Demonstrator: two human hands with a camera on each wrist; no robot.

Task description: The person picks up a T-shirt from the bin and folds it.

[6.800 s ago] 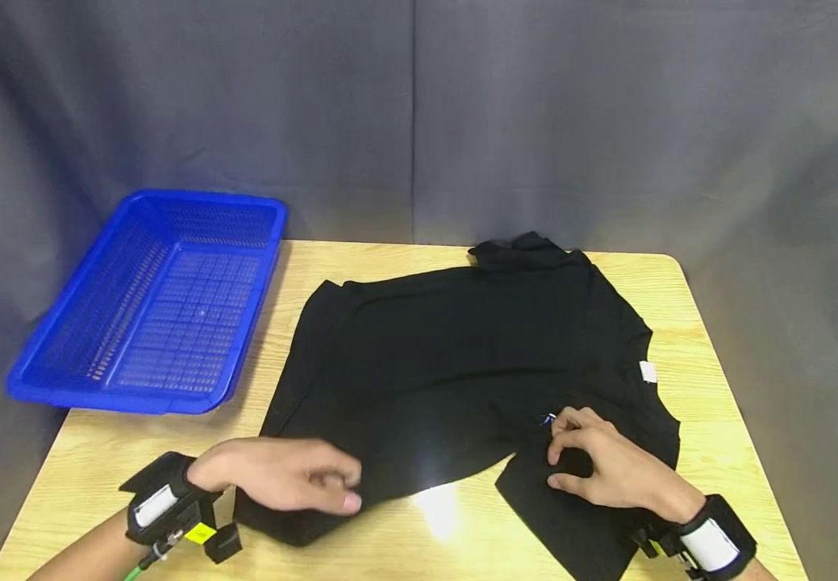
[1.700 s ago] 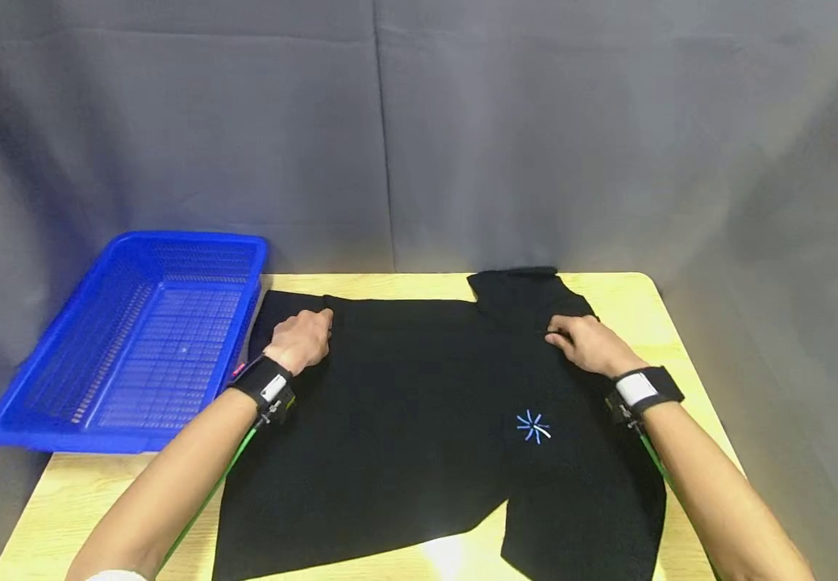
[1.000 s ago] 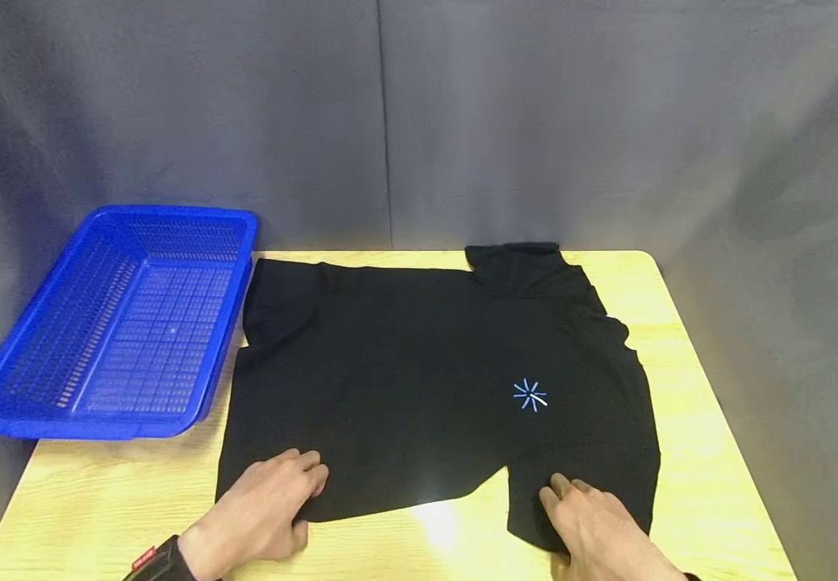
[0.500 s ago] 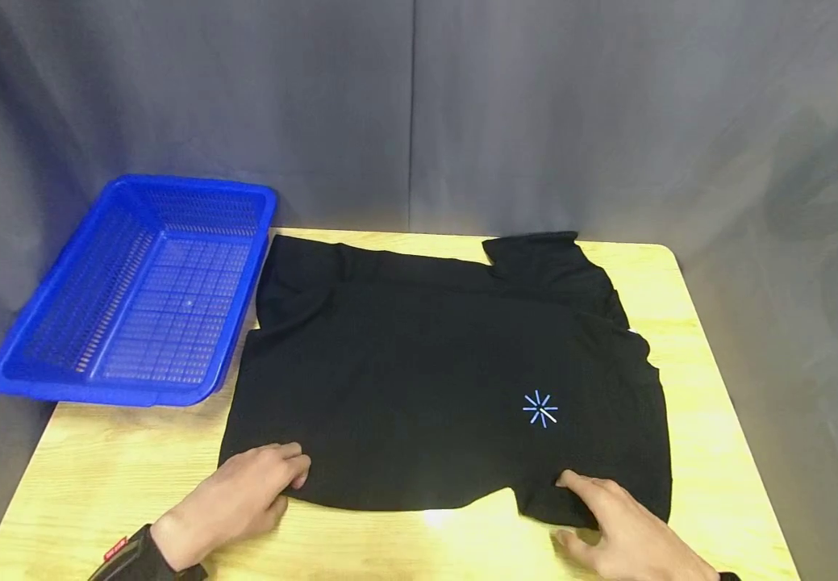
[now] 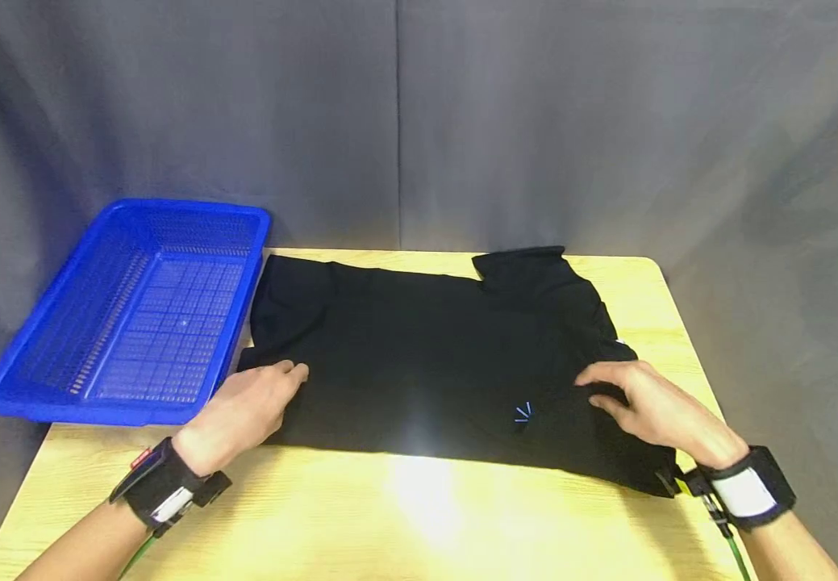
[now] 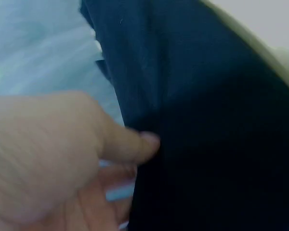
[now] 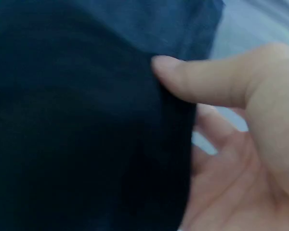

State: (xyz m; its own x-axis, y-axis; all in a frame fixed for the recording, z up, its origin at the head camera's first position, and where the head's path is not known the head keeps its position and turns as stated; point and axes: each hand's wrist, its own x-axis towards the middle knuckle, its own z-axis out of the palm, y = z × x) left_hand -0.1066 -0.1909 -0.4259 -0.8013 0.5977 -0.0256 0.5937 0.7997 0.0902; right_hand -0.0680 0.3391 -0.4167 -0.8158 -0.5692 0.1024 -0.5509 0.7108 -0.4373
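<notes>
A black T-shirt [image 5: 419, 347] is spread across the table, its far sleeve [image 5: 523, 266] sticking out at the back right. At its left end, my left hand [image 5: 244, 411] pinches the cloth's edge; thumb [image 6: 147, 144] in front and fingers behind show in the left wrist view. My right hand [image 5: 654, 403] grips the edge near the neck end, its thumb [image 7: 176, 77] lying over the dark fabric. Only part of the blue starburst print [image 5: 523, 413] shows. The near sleeve is hidden from view, and the near side of the cloth appears raised between my hands.
A blue perforated plastic basket [image 5: 244, 323] stands on the left of the wooden table [image 5: 360, 516], close to the shirt's left end. A grey curtain [image 5: 419, 121] hangs behind and along the sides.
Earlier my hands smoothed the shirt, then came to its near edge. Now both have moved away from me with that edge, baring front table; the near sleeve vanished and the print is partly covered.
</notes>
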